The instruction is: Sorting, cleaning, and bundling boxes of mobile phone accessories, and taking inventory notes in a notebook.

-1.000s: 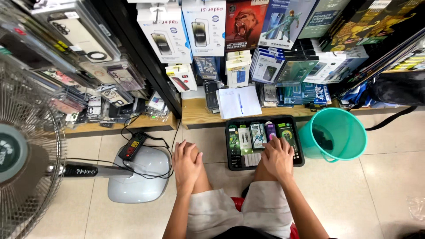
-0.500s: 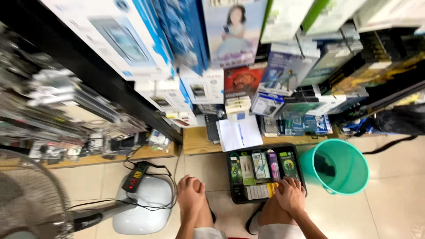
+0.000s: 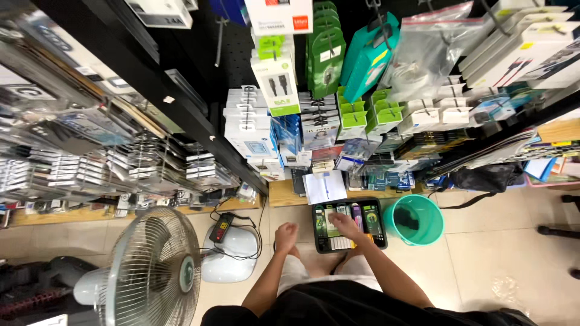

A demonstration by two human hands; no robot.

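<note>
**Hands down at the tray of small packets**

Shelves of boxed and bagged phone accessories fill the upper half of the frame, and low in the centre a person crouches or sits on the tiled floor, knees drawn up. Their right hand [image 3: 345, 225] reaches forward into a black tray [image 3: 379, 212] just below centre, lying over the upright packets [image 3: 356, 218] in it, green, purple and white. Its fingers look bent down onto the packets, but from this height I cannot tell whether they are closed around one or only resting on top. The left hand [image 3: 286, 235] sits left of the tray above the knee, loosely curled, with nothing visible in it.

A teal bucket [image 3: 415, 220] stands just right of the tray, a sheet of white paper [image 3: 324, 186] lies on the low wooden ledge behind it, and a standing fan [image 3: 158, 270] fills the lower left.

By the look of it, the step in hand is sorting through or picking from the tray. Whatever follows calls for a sure pinch on a single packet, since they stand close together.
</note>
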